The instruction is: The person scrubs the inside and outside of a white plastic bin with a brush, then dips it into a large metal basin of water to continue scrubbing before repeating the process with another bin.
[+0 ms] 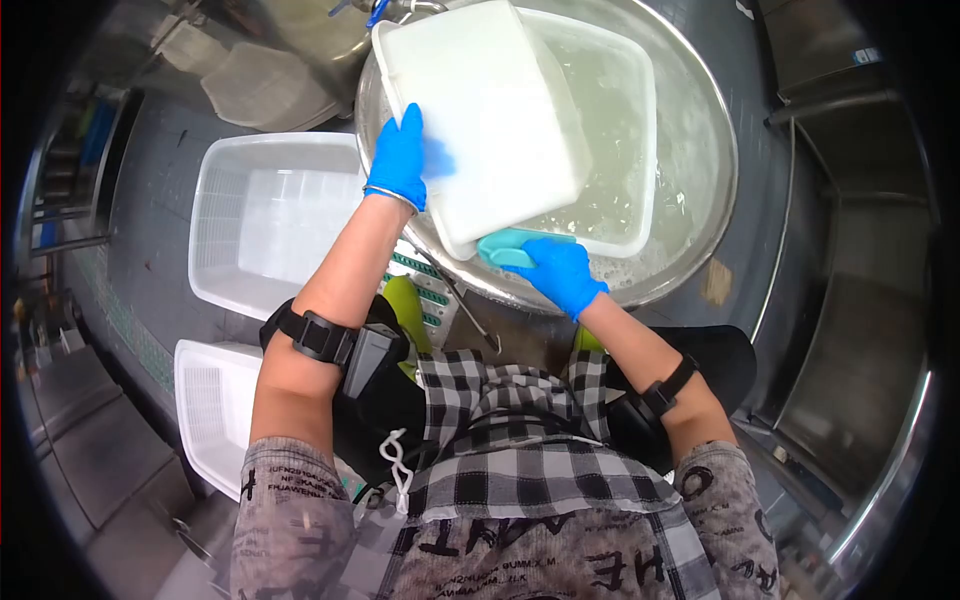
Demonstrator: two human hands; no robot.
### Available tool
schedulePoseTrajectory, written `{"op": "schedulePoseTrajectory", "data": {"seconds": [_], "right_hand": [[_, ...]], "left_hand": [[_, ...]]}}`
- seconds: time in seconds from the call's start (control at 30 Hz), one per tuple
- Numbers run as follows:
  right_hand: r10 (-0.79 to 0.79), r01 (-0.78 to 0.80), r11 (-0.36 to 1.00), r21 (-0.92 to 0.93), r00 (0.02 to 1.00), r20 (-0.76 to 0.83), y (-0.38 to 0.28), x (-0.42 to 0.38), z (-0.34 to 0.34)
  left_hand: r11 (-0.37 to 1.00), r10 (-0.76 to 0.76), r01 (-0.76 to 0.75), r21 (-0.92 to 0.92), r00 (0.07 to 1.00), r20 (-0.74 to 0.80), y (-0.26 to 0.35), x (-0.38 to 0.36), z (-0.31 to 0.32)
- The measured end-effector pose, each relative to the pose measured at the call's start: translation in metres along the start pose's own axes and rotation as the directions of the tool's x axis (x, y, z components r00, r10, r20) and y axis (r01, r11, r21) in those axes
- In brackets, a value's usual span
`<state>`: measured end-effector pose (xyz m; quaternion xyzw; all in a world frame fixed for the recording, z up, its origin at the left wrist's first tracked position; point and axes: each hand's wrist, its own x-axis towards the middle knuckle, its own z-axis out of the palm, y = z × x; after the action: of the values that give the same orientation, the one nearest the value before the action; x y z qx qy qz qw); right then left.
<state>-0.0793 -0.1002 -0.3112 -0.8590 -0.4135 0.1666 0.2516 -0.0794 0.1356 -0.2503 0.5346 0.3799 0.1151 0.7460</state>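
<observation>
A white plastic tub (490,110) is tilted over a large round metal basin (712,200) of cloudy, sudsy water. My left hand (400,158), in a blue glove, grips the tub's left side, some fingers hidden behind its wall. In a blue glove too, my right hand (560,275) is closed on a teal scrubbing brush (515,246) at the tub's lower corner. Another white tub (645,130) lies in the water, partly covered by the tilted one.
A white basket (275,215) stands on the floor left of the basin, with another white basket (215,400) below it. Metal equipment (860,250) lines the right side. A blue-handled tap (377,12) is at the top.
</observation>
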Motion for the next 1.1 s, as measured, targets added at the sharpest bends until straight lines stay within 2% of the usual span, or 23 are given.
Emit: {"op": "schedulePoseTrajectory", "data": {"seconds": [0.07, 0.13, 0.17, 0.27, 0.33, 0.43, 0.57, 0.63, 0.7, 0.73, 0.8, 0.9, 1.03, 1.1], "right_hand": [[0.016, -0.016, 0.999, -0.037, 1.0, -0.009, -0.002, 0.001, -0.003], [0.015, -0.003, 0.992, 0.125, 0.996, -0.093, -0.019, -0.002, -0.019], [0.019, -0.007, 0.992, 0.129, 0.996, -0.088, -0.028, -0.003, -0.024], [0.105, -0.1, 0.991, 0.094, 0.994, -0.044, -0.033, -0.005, -0.026], [0.139, -0.138, 0.989, -0.047, 0.99, 0.02, -0.02, -0.001, -0.015], [0.129, -0.128, 0.99, -0.064, 0.992, 0.009, -0.016, -0.011, -0.036], [0.204, -0.201, 0.978, -0.05, 0.978, 0.051, -0.006, -0.017, -0.06], [0.203, -0.202, 0.979, -0.029, 0.979, 0.011, -0.004, -0.018, -0.068], [0.223, -0.22, 0.97, 0.101, 0.974, -0.027, -0.001, -0.02, -0.079], [0.223, -0.219, 0.971, 0.099, 0.974, -0.03, 0.002, -0.021, -0.085], [0.274, -0.216, 0.91, 0.354, 0.954, -0.122, 0.006, -0.021, -0.094], [0.244, -0.221, 0.937, 0.27, 0.968, -0.056, -0.003, -0.018, -0.086], [0.107, -0.109, 0.991, 0.074, 0.994, 0.033, -0.024, -0.004, -0.037], [0.123, -0.128, 0.99, 0.063, 0.989, 0.078, -0.014, 0.0, -0.024]], "left_hand": [[0.999, -0.052, 0.052, -0.014, 0.998, -0.022, 0.002, 0.001, 0.0], [0.999, -0.016, 0.016, -0.028, 1.0, -0.002, 0.005, -0.001, 0.004], [0.999, 0.009, -0.008, -0.04, 1.0, 0.018, 0.004, -0.003, 0.005], [0.997, -0.054, 0.053, -0.059, 0.998, -0.014, 0.004, -0.002, 0.005], [0.998, -0.041, 0.041, -0.051, 0.999, 0.01, 0.004, 0.0, 0.002], [0.998, -0.036, 0.037, -0.041, 0.999, 0.016, 0.004, 0.001, 0.001], [0.998, -0.042, 0.042, -0.05, 0.999, 0.011, 0.005, 0.001, 0.0], [0.999, -0.027, 0.027, -0.037, 1.0, 0.017, 0.006, 0.002, 0.0], [1.0, -0.012, 0.013, -0.023, 1.0, 0.023, 0.006, 0.003, 0.0], [1.0, 0.007, -0.008, 0.029, 1.0, 0.011, 0.006, 0.004, -0.001], [0.996, 0.03, -0.03, 0.081, 1.0, 0.001, 0.007, 0.005, -0.002], [0.998, 0.003, -0.002, 0.057, 1.0, -0.014, 0.006, 0.005, -0.003], [0.999, 0.014, -0.013, 0.034, 1.0, -0.015, 0.005, 0.002, 0.005], [1.0, 0.017, -0.017, 0.01, 1.0, -0.022, 0.002, 0.0, 0.005]]}}
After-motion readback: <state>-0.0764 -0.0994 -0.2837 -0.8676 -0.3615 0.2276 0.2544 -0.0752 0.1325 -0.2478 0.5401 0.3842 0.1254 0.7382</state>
